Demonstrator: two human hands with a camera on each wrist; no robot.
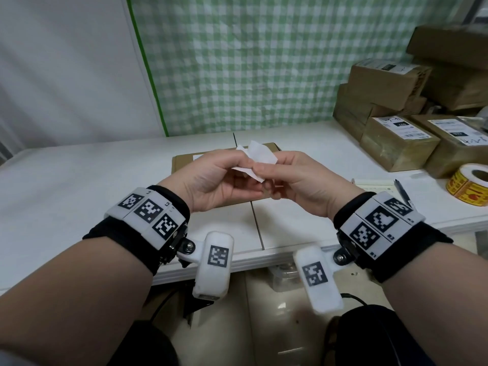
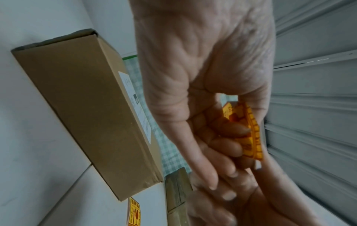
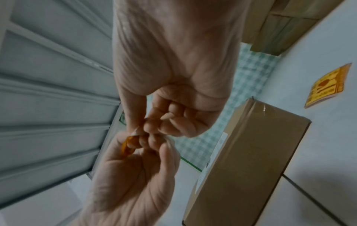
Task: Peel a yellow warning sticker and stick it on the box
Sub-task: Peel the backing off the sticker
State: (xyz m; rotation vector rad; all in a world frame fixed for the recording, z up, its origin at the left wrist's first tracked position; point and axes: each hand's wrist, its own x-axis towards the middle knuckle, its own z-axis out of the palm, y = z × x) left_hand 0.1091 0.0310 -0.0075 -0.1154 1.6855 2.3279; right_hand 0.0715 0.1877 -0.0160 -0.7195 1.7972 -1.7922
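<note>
Both hands meet in the air above a flat brown cardboard box (image 1: 184, 161) that lies on the white table. My left hand (image 1: 245, 165) and right hand (image 1: 262, 171) pinch one small sticker piece (image 1: 260, 154) between them. Only its white back shows in the head view. The left wrist view shows its yellow printed face (image 2: 251, 134), bent between the curled fingers of my left hand (image 2: 237, 137). In the right wrist view my right hand (image 3: 142, 133) pinches the yellow edge (image 3: 128, 145). Whether the sticker has parted from its backing is hidden.
A roll of yellow warning stickers (image 1: 468, 184) stands on the table's right side. A loose yellow sticker (image 3: 328, 85) lies flat on the table beside the box. Labelled cardboard parcels (image 1: 396, 141) are stacked at the back right. A green checked cloth (image 1: 264, 62) hangs behind the table.
</note>
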